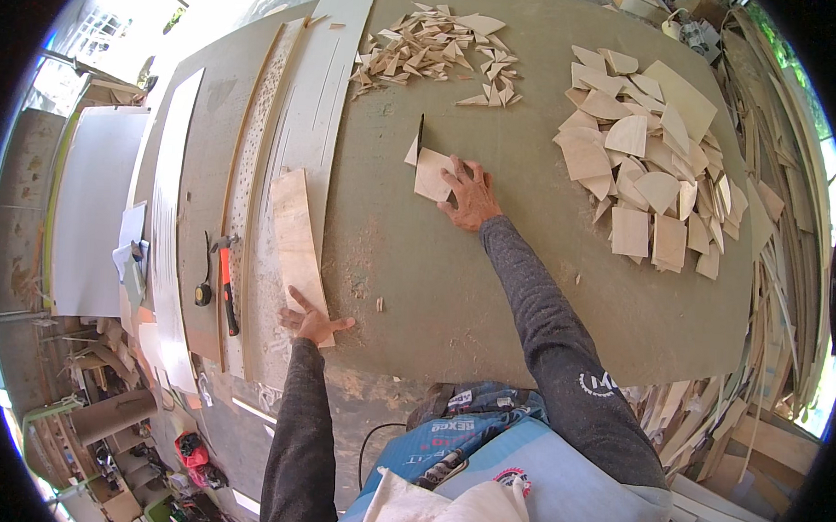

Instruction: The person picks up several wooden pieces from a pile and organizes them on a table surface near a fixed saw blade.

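My right hand [469,194] lies flat with fingers spread on a small pale plywood piece [430,174] in the middle of the green-grey table [527,292]. A thin dark blade [421,132] stands just beyond that piece, with a small cut-off [411,152] beside it. My left hand [310,323] rests open at the near end of a long curved plywood strip [297,243] by the table's near left edge. Neither hand grips anything.
A pile of small wood scraps [435,50] lies at the far middle. A heap of larger cut plywood shapes [647,159] covers the right side. A red-handled hammer [226,287] and a tape measure [203,295] lie at the left, beside long boards [295,100]. Offcuts are stacked off the right edge.
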`<move>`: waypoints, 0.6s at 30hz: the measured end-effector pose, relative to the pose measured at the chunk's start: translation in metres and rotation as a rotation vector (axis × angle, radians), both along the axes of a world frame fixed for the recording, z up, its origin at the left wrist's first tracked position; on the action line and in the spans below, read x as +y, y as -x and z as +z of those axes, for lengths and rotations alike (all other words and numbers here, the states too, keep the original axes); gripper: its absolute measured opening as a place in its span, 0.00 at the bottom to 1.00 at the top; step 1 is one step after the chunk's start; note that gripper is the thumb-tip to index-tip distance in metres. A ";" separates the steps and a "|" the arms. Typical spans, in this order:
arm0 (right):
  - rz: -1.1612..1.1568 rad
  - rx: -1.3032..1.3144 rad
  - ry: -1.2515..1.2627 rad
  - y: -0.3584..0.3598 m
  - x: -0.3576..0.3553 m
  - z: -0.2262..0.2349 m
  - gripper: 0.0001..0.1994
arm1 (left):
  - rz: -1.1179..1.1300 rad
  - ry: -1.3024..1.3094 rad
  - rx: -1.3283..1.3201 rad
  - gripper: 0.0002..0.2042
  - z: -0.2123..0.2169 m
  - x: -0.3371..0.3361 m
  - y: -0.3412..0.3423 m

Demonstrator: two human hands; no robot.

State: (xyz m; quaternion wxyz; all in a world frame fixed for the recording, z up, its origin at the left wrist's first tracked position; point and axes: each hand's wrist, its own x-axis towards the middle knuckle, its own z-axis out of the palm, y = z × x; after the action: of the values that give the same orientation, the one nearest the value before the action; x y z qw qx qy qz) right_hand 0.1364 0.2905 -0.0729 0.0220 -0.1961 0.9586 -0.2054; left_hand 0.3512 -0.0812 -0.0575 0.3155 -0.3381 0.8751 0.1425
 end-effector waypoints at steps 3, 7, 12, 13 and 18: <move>0.009 -0.007 0.029 -0.001 0.001 -0.001 0.35 | -0.006 0.007 -0.004 0.83 0.002 0.002 0.000; 0.013 -0.008 0.047 -0.002 0.001 0.001 0.35 | -0.001 0.016 -0.013 0.83 0.001 0.001 -0.001; -0.006 -0.004 0.036 -0.001 -0.002 0.002 0.34 | 0.014 -0.005 -0.025 0.82 0.005 0.002 0.000; -0.009 -0.005 0.033 -0.001 -0.003 0.002 0.35 | 0.018 -0.010 -0.021 0.82 0.005 0.002 0.000; -0.028 0.011 0.000 0.005 -0.005 -0.003 0.35 | 0.019 0.001 -0.029 0.83 0.001 0.000 0.000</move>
State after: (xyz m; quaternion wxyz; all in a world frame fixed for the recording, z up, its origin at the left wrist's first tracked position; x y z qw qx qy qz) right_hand 0.1317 0.2856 -0.0761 0.0141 -0.1838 0.9613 -0.2046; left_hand 0.3510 -0.0808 -0.0566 0.3266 -0.3485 0.8673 0.1399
